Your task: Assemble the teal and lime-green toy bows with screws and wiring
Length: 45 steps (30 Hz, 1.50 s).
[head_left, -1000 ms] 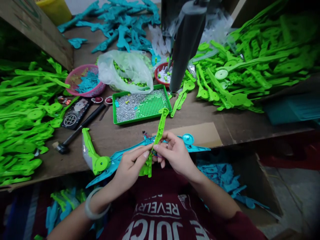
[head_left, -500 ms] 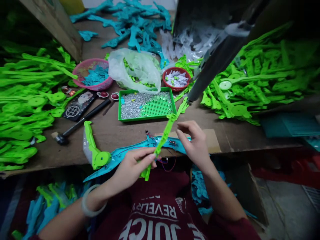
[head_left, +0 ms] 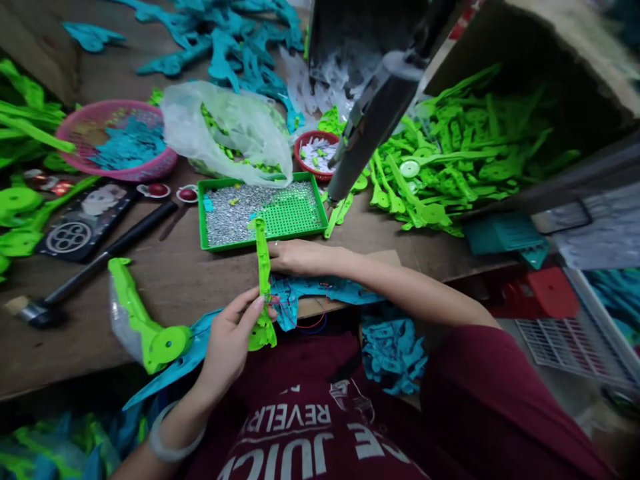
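My left hand (head_left: 235, 330) is closed around a narrow bright green plastic part (head_left: 263, 257), held upright at the bench's front edge. My right hand (head_left: 303, 259) reaches across behind this part, close to the bench top; its fingertips are hidden, so its grip does not show. Below both hands lies a long blue plastic shell (head_left: 345, 288) with thin red and blue wires (head_left: 320, 323) hanging from it. To the left, a bent green arm piece (head_left: 167, 343) with a clear cover rests over the shell's pointed end.
Behind my hands stands a green tray (head_left: 201, 220) of small silver screws. A dark powered screwdriver (head_left: 375, 123) hangs at a slant over the bench. A hammer (head_left: 107, 257), a pink basket (head_left: 167, 160), a red basket (head_left: 300, 160) and green part heaps (head_left: 440, 160) lie around.
My right hand let go of the green part, drew back to the right, then swung left behind it. My left hand keeps hold of the part. The view has turned right.
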Tool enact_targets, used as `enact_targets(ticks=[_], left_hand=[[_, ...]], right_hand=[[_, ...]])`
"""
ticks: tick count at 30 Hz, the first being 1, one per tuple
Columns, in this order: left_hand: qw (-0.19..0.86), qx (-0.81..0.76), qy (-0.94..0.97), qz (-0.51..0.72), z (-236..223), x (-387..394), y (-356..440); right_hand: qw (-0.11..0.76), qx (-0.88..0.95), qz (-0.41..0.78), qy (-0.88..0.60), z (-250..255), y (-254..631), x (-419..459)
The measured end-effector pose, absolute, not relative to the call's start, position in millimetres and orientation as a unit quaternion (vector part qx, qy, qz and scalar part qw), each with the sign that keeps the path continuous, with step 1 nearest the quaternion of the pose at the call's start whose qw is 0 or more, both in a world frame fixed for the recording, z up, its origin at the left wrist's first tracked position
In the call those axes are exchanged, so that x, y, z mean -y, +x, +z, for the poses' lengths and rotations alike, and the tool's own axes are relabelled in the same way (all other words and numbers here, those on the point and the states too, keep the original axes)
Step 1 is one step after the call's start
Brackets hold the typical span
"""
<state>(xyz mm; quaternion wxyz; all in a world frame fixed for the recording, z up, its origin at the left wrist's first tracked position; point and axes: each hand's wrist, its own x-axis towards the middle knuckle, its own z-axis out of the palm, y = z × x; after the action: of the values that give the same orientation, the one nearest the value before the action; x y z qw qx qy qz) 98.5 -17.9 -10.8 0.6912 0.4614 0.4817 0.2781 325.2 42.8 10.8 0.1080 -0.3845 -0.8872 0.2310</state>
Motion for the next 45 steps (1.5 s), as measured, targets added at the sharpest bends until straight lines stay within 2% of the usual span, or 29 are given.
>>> enact_targets(ticks=[16,28,36,45], left_hand=[[0.709,-0.492,0.442,0.244,-17.0,15.4,95.1],[0.706,-0.484,0.457,0.242,-15.4,14.6,97.0],[0.725,-0.482,0.424,0.25,-9.0,14.1,99.6],[0.732,-0.478,0.416,0.251,-9.3,13.7,101.4]], right_hand=[[0.15,0.881,0.292,-0.34,-4.4,329.2,-49.8],[0.109,0.874,0.306,-0.362,0.5,326.7,-53.3],[0.183,0.858,0.318,-0.36,-10.6,331.7,-46.1],[0.195,0.831,0.36,-0.376,-7.2,330.1,-45.1]])
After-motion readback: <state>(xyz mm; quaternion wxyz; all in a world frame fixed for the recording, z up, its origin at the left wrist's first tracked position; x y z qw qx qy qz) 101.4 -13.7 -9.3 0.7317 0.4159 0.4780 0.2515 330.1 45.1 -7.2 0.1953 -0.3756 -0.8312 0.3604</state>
